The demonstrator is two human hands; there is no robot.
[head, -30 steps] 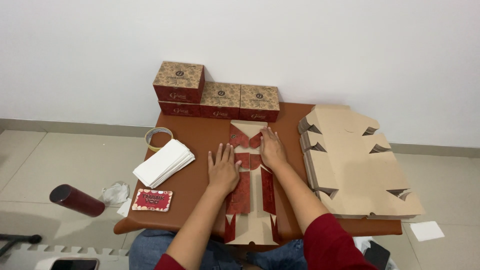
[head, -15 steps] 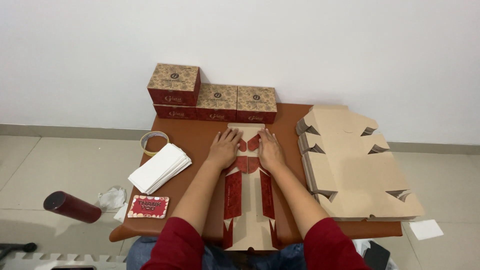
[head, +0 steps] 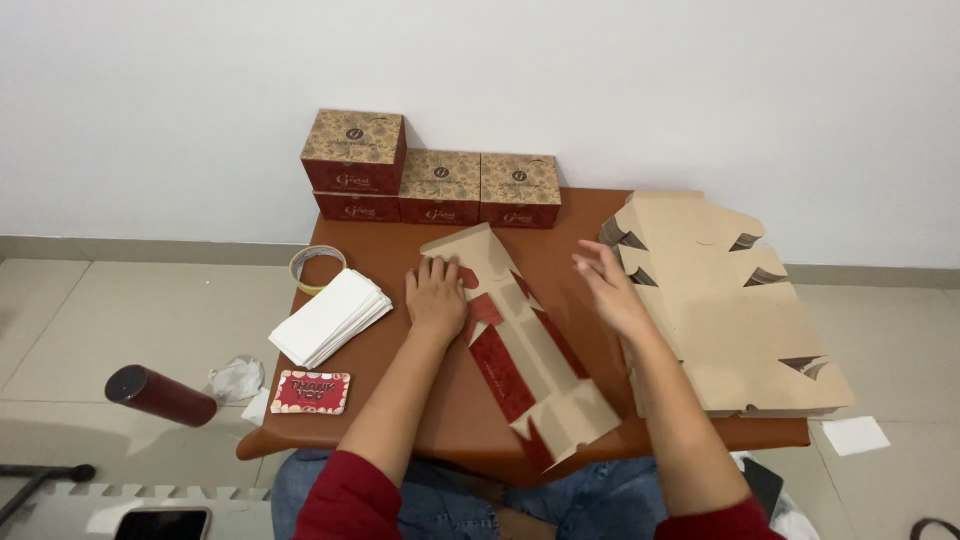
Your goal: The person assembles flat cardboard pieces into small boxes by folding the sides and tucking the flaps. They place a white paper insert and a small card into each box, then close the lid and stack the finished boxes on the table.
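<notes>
**A flat box on the brown surface**

A flat cardboard box sheet point(head: 520, 340) lies in the middle of the brown surface point(head: 400, 400). It is tan with red parts, and it lies slanted, from far left to near right. Its near end sticks out a little past the near edge.

The left hand point(head: 437, 296) lies flat on the far left part of the sheet, with fingers spread, pressing down. It is not gripping anything. The right hand point(head: 610, 285) is open and in the air, just to the right of the sheet. It holds nothing.

The sheet looks thin and light. It looks stiff, but it should bend along its fold lines. It could slide, so pressing it flat helps. The side flaps and edges look like good places to take hold.

On the right is a stack of flat sheets point(head: 730, 310). At the far side stand finished boxes point(head: 430, 180). On the left are a roll of tape point(head: 317, 268), white papers point(head: 330, 317) and a small red card point(head: 311, 392). A dark red bottle point(head: 160, 396) lies on the floor.
</notes>
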